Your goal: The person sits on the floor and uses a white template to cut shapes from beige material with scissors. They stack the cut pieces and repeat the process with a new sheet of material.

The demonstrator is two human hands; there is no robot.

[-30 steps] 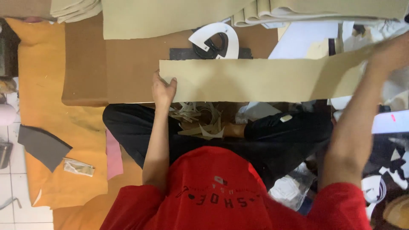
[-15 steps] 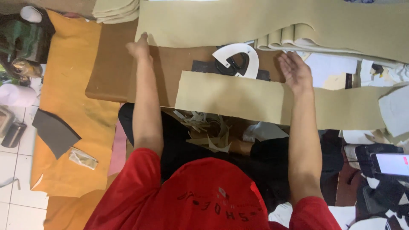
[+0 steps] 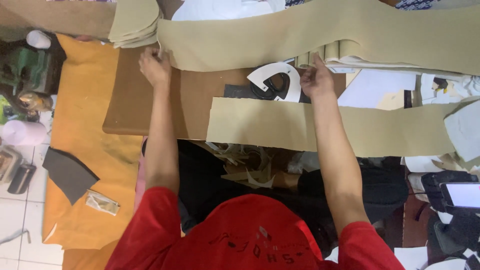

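Our left hand [image 3: 155, 67] pinches the big beige sheet [image 3: 310, 37] at its corner, fingers shut; right hand [image 3: 316, 80] grips its lower edge, keeping it taut above the brown worktop [image 3: 135, 107].

Both hands [image 3: 156, 66] on beige sheet [image 3: 320, 37]

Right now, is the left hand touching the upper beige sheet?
Touching. Head view shows left hand gripping the left edge of the upper beige sheet, fingers overlapping its corner.
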